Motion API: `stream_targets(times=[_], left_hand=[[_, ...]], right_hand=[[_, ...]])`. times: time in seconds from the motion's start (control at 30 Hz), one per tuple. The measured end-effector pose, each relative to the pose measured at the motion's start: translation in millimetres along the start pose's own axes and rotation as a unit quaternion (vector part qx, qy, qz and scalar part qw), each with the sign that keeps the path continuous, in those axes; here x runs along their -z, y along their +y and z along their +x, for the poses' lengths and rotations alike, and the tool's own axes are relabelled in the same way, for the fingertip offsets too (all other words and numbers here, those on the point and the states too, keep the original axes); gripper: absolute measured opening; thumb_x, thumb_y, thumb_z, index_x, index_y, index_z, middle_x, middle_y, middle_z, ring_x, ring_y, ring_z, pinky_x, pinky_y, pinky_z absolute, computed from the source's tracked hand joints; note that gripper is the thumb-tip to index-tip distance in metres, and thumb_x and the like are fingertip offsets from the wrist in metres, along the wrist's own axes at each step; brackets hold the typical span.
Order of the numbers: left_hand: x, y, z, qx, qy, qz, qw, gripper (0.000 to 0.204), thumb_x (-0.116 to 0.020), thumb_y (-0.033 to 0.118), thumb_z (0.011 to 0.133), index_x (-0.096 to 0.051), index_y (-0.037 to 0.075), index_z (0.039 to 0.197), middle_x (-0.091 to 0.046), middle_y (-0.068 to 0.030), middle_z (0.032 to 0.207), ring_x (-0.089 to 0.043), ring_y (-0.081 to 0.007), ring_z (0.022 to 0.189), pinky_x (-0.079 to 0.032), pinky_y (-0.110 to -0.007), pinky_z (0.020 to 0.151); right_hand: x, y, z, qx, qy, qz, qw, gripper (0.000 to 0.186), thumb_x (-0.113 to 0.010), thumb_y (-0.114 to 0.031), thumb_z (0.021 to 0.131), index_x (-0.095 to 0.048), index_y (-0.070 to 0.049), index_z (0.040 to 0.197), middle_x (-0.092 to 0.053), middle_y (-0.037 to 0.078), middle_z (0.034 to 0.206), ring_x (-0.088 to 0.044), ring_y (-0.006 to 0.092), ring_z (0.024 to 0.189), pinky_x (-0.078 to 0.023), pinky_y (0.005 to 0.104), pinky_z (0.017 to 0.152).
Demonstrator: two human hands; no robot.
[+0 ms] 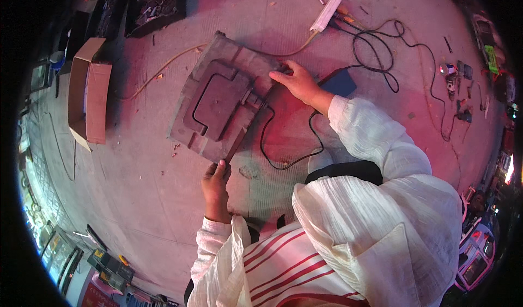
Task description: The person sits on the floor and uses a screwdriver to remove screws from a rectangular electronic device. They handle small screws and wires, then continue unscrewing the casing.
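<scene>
The left hand (216, 190) pinches the near corner of a dark plastic carrying case (218, 97), the right hand (298, 83) its right edge; fingers underneath are hidden. Whether the case touches the floor (152, 198) is unclear. A black cable (283, 169) disappears behind the right wrist.

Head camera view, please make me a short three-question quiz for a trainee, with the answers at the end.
1. Multiple choice: what do the left hand and the right hand both touch? A) a black cable B) a dark plastic case C) a bright green object
2. True or false: the open cardboard box lies to the left of the dark plastic case in the picture.
3. Short answer: which hand is nearer the white power strip?

Key: 1. B; 2. True; 3. The right hand.
</scene>
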State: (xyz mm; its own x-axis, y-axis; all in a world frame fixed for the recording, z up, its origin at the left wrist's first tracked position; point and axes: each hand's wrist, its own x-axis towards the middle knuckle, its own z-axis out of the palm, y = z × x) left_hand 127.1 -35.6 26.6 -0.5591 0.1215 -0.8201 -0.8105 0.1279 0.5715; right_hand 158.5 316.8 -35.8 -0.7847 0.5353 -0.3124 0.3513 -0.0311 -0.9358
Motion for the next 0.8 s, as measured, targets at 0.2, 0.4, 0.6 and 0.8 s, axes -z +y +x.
stream_targets(times=[0.2,0.4,0.6,0.8], left_hand=[[19,-9,7,0.012,-0.028,0.053,0.998,0.038,-0.067,0.024,0.086,-0.057,-0.006,0.107,-0.061,-0.0063,0.091,-0.060,-0.0150,0.080,-0.051,-0.027,0.075],[18,39,35,-0.037,0.116,0.094,0.988,0.065,-0.067,0.031,0.085,-0.042,-0.010,0.128,-0.059,-0.0166,0.111,-0.057,-0.0187,0.098,-0.047,-0.026,0.082],[36,54,85,-0.194,0.090,-0.110,0.971,0.066,-0.066,0.027,0.086,-0.037,-0.010,0.132,-0.061,-0.0131,0.103,-0.057,-0.0145,0.091,-0.044,-0.026,0.079],[42,72,90,-0.156,0.034,-0.084,0.984,0.051,-0.069,0.026,0.084,-0.053,-0.004,0.121,-0.062,-0.0057,0.097,-0.056,-0.0125,0.081,-0.045,-0.027,0.074]], right_hand=[[-12,-25,-5,-0.003,0.029,-0.117,0.993,0.057,-0.072,-0.042,0.076,-0.059,0.003,0.108,-0.065,0.013,0.099,-0.061,0.0213,0.092,-0.047,0.0351,0.081],[-3,-14,5,-0.078,-0.029,-0.021,0.996,0.064,-0.070,-0.035,0.082,-0.048,0.007,0.125,-0.057,0.015,0.119,-0.053,0.0223,0.110,-0.041,0.0327,0.092],[-2,-30,3,-0.107,-0.110,0.024,0.988,0.058,-0.067,-0.027,0.085,-0.043,0.004,0.129,-0.054,0.010,0.120,-0.052,0.0179,0.104,-0.044,0.0300,0.084],[8,-26,13,-0.151,-0.125,0.015,0.980,0.052,-0.065,-0.025,0.087,-0.045,0.000,0.127,-0.052,0.008,0.119,-0.053,0.0184,0.100,-0.048,0.0306,0.072]])
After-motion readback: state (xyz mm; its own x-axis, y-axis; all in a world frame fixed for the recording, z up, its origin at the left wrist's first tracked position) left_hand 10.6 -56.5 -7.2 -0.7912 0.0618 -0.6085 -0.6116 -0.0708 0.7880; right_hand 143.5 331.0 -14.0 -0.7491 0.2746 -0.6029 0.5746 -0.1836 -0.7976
